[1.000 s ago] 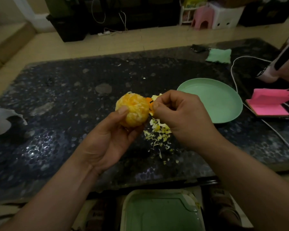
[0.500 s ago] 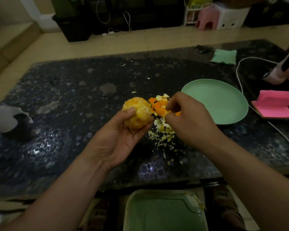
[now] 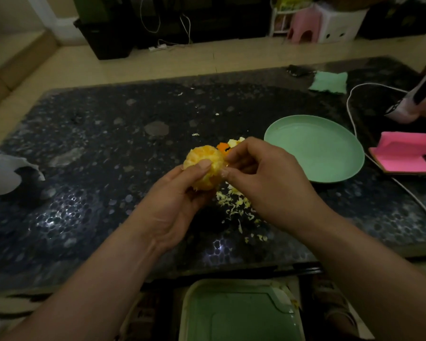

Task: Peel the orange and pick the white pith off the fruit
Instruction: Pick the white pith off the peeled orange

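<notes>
Now the peeled orange point(image 3: 202, 156) sits mid-frame above the surface point(image 3: 103, 148), clasped from lower left by the left grip point(image 3: 172, 205). The right grip point(image 3: 261, 178), directly to its right, pinches thumb and forefinger onto that flank, so any pith should pull away rightward, toward the scraps point(image 3: 234, 205).
</notes>
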A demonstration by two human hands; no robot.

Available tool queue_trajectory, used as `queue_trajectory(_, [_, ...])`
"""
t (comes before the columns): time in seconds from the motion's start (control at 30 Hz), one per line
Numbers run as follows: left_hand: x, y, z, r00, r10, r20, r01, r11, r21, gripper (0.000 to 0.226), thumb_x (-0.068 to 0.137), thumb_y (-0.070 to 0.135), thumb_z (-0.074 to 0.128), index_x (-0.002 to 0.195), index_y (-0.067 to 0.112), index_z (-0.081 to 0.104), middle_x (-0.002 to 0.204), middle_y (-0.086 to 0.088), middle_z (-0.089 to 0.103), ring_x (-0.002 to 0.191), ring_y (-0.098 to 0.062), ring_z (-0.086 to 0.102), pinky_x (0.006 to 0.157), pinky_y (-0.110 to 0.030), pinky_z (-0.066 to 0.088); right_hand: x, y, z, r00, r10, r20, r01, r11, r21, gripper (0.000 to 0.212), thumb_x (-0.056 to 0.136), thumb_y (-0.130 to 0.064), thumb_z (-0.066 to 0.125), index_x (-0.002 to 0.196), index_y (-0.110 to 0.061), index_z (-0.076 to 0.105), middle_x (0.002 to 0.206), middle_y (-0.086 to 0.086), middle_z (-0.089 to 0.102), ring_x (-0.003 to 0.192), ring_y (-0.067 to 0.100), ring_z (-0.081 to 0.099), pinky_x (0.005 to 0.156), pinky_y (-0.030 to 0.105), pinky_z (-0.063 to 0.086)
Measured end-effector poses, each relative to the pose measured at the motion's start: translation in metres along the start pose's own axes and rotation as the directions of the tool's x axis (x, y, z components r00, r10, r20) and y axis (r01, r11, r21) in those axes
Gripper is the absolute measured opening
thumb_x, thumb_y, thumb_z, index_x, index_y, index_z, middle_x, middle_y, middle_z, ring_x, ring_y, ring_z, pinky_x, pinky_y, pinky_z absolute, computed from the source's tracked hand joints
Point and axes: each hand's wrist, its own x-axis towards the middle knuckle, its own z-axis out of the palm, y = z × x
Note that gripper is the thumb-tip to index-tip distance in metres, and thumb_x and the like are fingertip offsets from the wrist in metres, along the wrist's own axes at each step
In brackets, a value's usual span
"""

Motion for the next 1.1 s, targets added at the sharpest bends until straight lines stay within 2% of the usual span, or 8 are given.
queue_trajectory(0.13, [-0.003,0.001,0.005,0.992,0.116,-0.047,-0.112,0.991,0.078,0.058,0.08,0.021,0.075,0.134,0.002,0.064,0.127,-0.012,0.075,0.122,-0.026,0.071,0.095,-0.031,0.059,0.0,-0.001,-0.003,0.999,-0.032,-0.013,0.032,0.999,-0.039,0.009,0.095,-0.028,0.078,0.094,-0.032,0.071,0.085,-0.016,0.071,0.084,-0.003,0.068,0.072,0.011,0.052])
queue_trajectory(0.4, [-0.009,-0.003,0.01,0.94,0.336,-0.057,-0.301,0.896,0.328,0.067,0.076,0.024,0.085,0.137,0.017,0.058,0.127,0.001,0.076,0.119,-0.015,0.072,0.105,-0.037,0.054,0.001,0.0,-0.002,0.999,-0.021,-0.051,0.016,0.996,-0.088,0.008,0.097,-0.031,0.074,0.091,-0.027,0.075,0.077,-0.014,0.069,0.077,0.0,0.066,0.064,0.009,0.046])
queue_trajectory(0.6, [-0.014,-0.003,0.012,0.908,0.412,-0.075,-0.339,0.829,0.445,0.055,0.085,0.018,0.086,0.133,0.023,0.059,0.125,0.005,0.075,0.117,-0.011,0.071,0.102,-0.035,0.057,0.0,0.001,0.004,0.997,-0.049,-0.066,0.04,0.99,-0.132,0.01,0.097,-0.023,0.071,0.087,-0.022,0.074,0.077,-0.011,0.07,0.076,0.005,0.064,0.066,0.021,0.051])
queue_trajectory(0.67, [-0.016,-0.003,0.014,0.903,0.424,-0.073,-0.345,0.814,0.467,0.056,0.085,0.02,0.086,0.134,0.023,0.059,0.125,0.005,0.075,0.116,-0.01,0.072,0.099,-0.035,0.058,0.0,0.002,0.005,0.994,-0.051,-0.092,0.039,0.991,-0.127,0.011,0.096,-0.023,0.071,0.084,-0.022,0.072,0.074,-0.01,0.068,0.074,0.005,0.064,0.062,0.018,0.049])
queue_trajectory(0.8, [-0.019,-0.001,0.02,0.914,0.402,-0.055,-0.348,0.847,0.401,0.057,0.084,0.021,0.084,0.135,0.019,0.059,0.125,0.003,0.076,0.116,-0.012,0.072,0.094,-0.028,0.059,0.002,0.006,0.003,0.996,-0.009,-0.089,0.0,0.994,-0.106,0.014,0.096,-0.023,0.072,0.082,-0.021,0.073,0.07,-0.015,0.065,0.071,-0.011,0.06,0.062,0.003,0.037])
queue_trajectory(0.87, [-0.018,0.002,0.022,0.929,0.367,-0.051,-0.338,0.895,0.291,0.062,0.08,0.022,0.082,0.137,0.013,0.059,0.125,0.0,0.076,0.117,-0.014,0.073,0.095,-0.025,0.058,0.003,0.006,0.001,0.998,0.004,-0.069,-0.007,0.999,-0.043,0.015,0.098,-0.023,0.069,0.084,-0.022,0.074,0.071,-0.012,0.067,0.068,-0.002,0.062,0.061,0.009,0.04])
queue_trajectory(1.0, [-0.014,0.003,0.019,0.95,0.307,-0.061,-0.292,0.94,0.176,0.069,0.073,0.024,0.082,0.137,0.01,0.06,0.124,-0.003,0.077,0.117,-0.018,0.073,0.098,-0.03,0.056,0.008,0.008,-0.003,0.996,0.058,-0.069,-0.058,0.998,0.008,0.021,0.102,-0.024,0.058,0.088,-0.017,0.072,0.081,0.0,0.072,0.078,0.018,0.069,0.07,0.043,0.058])
queue_trajectory(1.1, [-0.01,-0.001,0.016,0.958,0.275,-0.082,-0.262,0.954,0.143,0.07,0.073,0.023,0.082,0.137,0.008,0.059,0.123,-0.005,0.078,0.116,-0.019,0.074,0.095,-0.028,0.057,0.013,0.018,-0.003,0.993,0.112,-0.038,-0.116,0.989,-0.096,0.026,0.103,-0.024,0.052,0.09,-0.01,0.07,0.084,0.004,0.072,0.081,0.025,0.068,0.069,0.047,0.055])
